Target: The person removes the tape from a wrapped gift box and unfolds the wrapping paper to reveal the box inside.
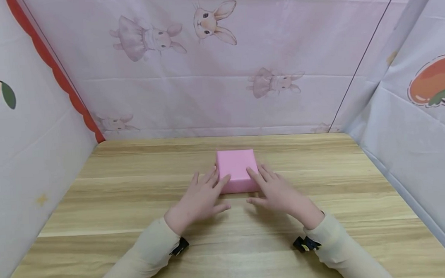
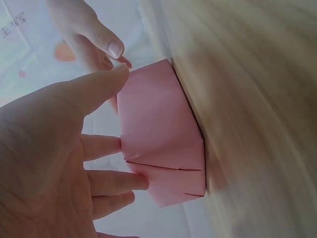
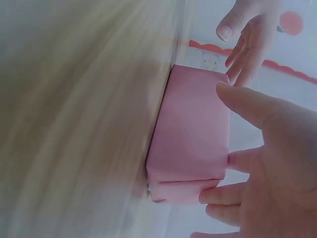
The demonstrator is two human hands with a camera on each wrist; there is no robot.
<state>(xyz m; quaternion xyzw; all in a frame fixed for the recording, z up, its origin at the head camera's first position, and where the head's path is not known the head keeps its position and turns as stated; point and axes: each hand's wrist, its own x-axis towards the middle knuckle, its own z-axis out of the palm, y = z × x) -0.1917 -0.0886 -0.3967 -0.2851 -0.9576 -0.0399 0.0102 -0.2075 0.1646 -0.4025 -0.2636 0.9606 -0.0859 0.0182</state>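
A pink paper-wrapped box [image 1: 237, 165] lies flat on the wooden table, with folded paper seams on its end faces [image 2: 166, 186]. My left hand [image 1: 199, 198] is at its left side, fingers spread and fairly straight, the index fingertip over the top edge and another finger against the end. On the other side my right hand [image 1: 280, 192] mirrors it, index fingertip on the top near the right edge and a finger at the folded end [image 3: 185, 191]. Both thumbs point inward in front of the box, apart from each other.
The wood-grain table [image 1: 231, 259] runs back to a pink cloth wall [image 1: 213, 106] printed with rabbits. White fabric walls with fruit prints stand at the left [image 1: 28, 143] and right [image 1: 412, 139]. A dark wrist camera [image 1: 180, 246] sits at my left cuff, another [image 1: 306, 244] at my right.
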